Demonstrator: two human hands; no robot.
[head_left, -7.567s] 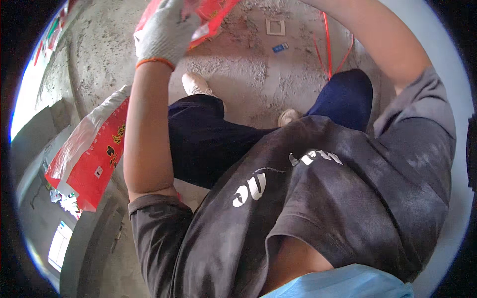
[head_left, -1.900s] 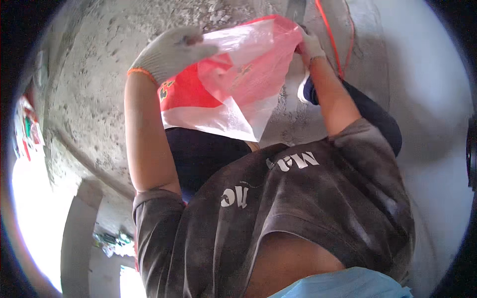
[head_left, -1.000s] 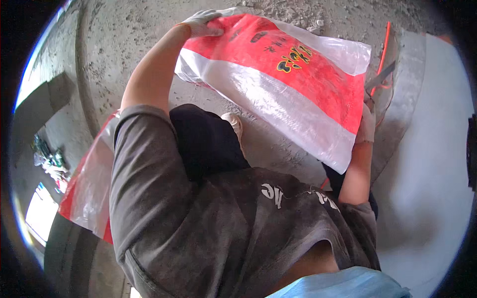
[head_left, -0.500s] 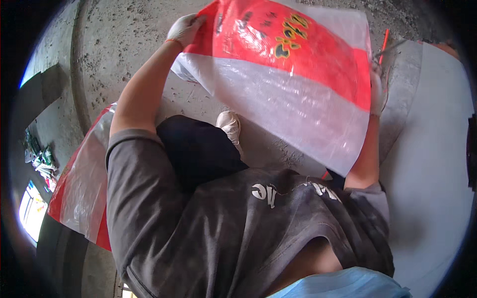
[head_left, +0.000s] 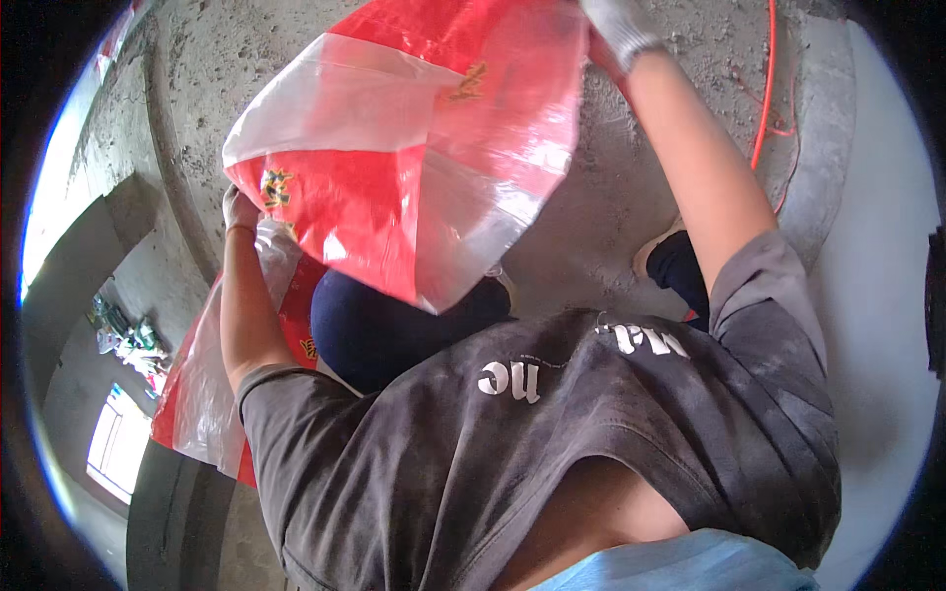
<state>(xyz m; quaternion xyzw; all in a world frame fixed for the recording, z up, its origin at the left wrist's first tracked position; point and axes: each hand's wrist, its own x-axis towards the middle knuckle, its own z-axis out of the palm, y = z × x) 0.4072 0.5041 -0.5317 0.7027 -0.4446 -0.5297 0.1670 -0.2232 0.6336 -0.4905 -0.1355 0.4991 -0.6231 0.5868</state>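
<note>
A large red-and-white plastic sack point(head_left: 365, 207) spreads in front of me, its sheet wrinkled and partly see-through. My left hand point(head_left: 239, 210), in a pale work glove, grips the sack's left edge; its fingers are partly hidden behind the sheet. At the top of the picture my right hand point(head_left: 619, 37), also gloved, is closed on the sack's upper right edge, with the fingertips cut off by the frame. Beside my left leg lies another red-and-white sack point(head_left: 202, 399), partly covered by my left arm.
Rough grey concrete point(head_left: 631, 187) strewn with crumbs is underfoot. An orange hose or cable point(head_left: 765, 89) runs along the right, near a pale wall panel point(head_left: 877, 325). Toward the far left are a bright window point(head_left: 115, 443) and a heap of mixed items point(head_left: 133, 340).
The sack has swung left and turned, showing a different pattern. My left hand has come down and left with its edge, while my right hand has risen to the top.
</note>
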